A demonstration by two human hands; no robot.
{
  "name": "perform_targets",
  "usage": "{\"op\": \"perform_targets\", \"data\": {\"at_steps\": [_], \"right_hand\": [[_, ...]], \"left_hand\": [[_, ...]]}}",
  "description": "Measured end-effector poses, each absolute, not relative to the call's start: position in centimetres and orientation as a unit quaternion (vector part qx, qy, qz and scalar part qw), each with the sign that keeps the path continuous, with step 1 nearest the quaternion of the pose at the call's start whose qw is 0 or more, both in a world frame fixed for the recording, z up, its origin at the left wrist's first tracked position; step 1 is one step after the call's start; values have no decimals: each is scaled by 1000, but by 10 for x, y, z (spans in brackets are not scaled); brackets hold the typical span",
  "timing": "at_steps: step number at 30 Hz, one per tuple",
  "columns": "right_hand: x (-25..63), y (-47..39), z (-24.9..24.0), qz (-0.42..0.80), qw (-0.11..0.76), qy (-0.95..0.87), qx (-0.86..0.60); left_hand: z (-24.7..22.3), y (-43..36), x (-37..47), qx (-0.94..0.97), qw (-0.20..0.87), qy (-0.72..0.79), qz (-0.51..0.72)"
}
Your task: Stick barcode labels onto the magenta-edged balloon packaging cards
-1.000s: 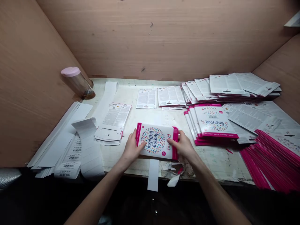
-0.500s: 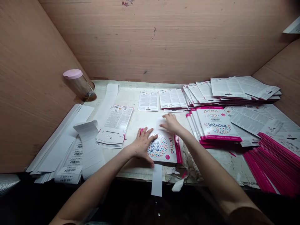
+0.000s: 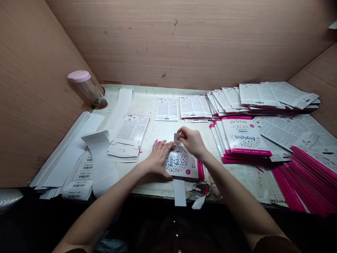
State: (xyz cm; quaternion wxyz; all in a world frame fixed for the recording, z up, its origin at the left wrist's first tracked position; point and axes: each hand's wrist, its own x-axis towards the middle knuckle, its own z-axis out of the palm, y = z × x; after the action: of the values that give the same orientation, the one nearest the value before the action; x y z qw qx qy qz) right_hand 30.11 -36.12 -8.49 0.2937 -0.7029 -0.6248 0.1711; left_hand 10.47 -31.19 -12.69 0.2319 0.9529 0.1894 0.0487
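Note:
A pink-edged birthday card pack [image 3: 184, 164] with a dotted circle lies flat near the table's front edge. My left hand [image 3: 158, 160] rests flat on its left part, fingers spread. My right hand [image 3: 191, 140] hovers over the pack's far edge and pinches a small white sticker [image 3: 176, 137] between thumb and fingers. A white backing strip [image 3: 179, 192] hangs over the table edge just below the pack.
Stacks of pink birthday packs [image 3: 242, 138] and face-down white ones [image 3: 265, 96] fill the right side. A pile of folded cards [image 3: 129, 137] and barcode label strips [image 3: 79, 179] lie left. A pink-lidded jar [image 3: 86, 89] stands in the back left corner. Wooden walls enclose the table.
Both hands first held the pack by its ends. The left hand then pressed it flat; the right reached toward the far side and now holds a small white sticker over the pack.

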Motion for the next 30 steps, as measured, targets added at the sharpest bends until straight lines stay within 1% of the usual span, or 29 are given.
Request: {"op": "perform_targets", "data": {"at_steps": [5,7,8,10,12,14,17,20,23,26,30], "right_hand": [[263,-433,-118,72,317,-657,-680],[258,-459,-128,60,333,-694,-635],[256,-471,-131,67,328,-726,-600],[254,-496,-132,83,284,-785,-545],[250,-516,-131,75,236,-814,-525],[247,-528,-127,50,231,-819,-523],[250,-521,-116,76,284,-799,-524],[264,-486,-107,120,342,-716,-597],[281,-446,-112,170,339,-646,-662],[289,-425,-126,210,326,-620,-683],[288,-425,-137,226,361,-598,-679]], "left_hand": [[-126,-312,110,959,206,195,20],[-124,-312,112,961,198,193,5],[-123,-312,113,961,195,194,3],[-121,-313,114,962,188,196,9],[-121,-314,114,964,181,193,19],[-122,-314,115,965,180,189,20],[-126,-312,116,964,196,179,-3],[-130,-310,117,962,213,167,-35],[-130,-309,118,965,217,143,-42],[-126,-309,118,967,223,122,-29],[-122,-304,118,964,239,118,-17]]}}
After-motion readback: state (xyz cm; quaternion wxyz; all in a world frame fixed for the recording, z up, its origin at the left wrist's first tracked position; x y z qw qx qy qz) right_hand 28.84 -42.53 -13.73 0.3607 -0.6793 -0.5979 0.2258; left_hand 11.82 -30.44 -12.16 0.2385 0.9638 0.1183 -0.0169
